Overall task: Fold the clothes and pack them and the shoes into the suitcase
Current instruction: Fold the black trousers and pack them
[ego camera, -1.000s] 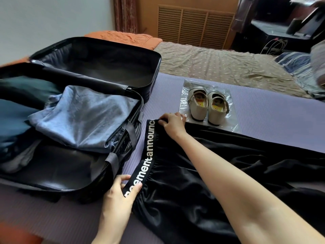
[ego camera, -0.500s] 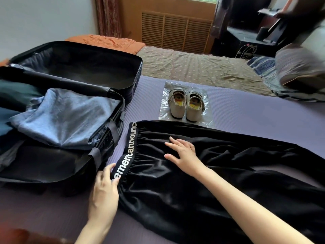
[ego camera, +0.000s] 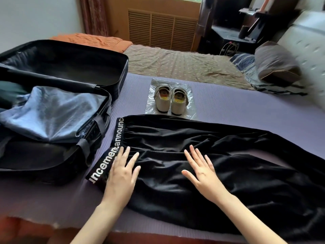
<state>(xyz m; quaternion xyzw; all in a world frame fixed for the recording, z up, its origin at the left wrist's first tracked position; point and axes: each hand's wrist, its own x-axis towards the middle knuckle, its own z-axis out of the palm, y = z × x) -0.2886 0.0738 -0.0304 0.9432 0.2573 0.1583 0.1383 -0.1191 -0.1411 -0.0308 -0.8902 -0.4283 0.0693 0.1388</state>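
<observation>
Black trousers (ego camera: 228,173) with a white-lettered waistband (ego camera: 112,152) lie spread across a purple mat (ego camera: 246,110). My left hand (ego camera: 121,175) rests flat, fingers straight, on the waistband end. Flat on the cloth a little further right lies my right hand (ego camera: 202,171), fingers spread. A pair of cream shoes (ego camera: 171,100) stands on a clear plastic bag (ego camera: 190,95) just beyond the trousers. At the left the black suitcase (ego camera: 116,71) lies open, with a blue garment (ego camera: 52,111) draped over darker clothes inside.
Beyond the mat are a brown bedspread (ego camera: 184,66) and an orange blanket (ego camera: 91,41). A striped pillow (ego camera: 276,64) and blue bedding lie at the right by a white headboard. The mat's front edge runs close below my wrists.
My right hand let go of the waistband's far corner and came down flat on the cloth. My left hand moved from the waistband's near end onto the trousers. The trousers now lie flatter.
</observation>
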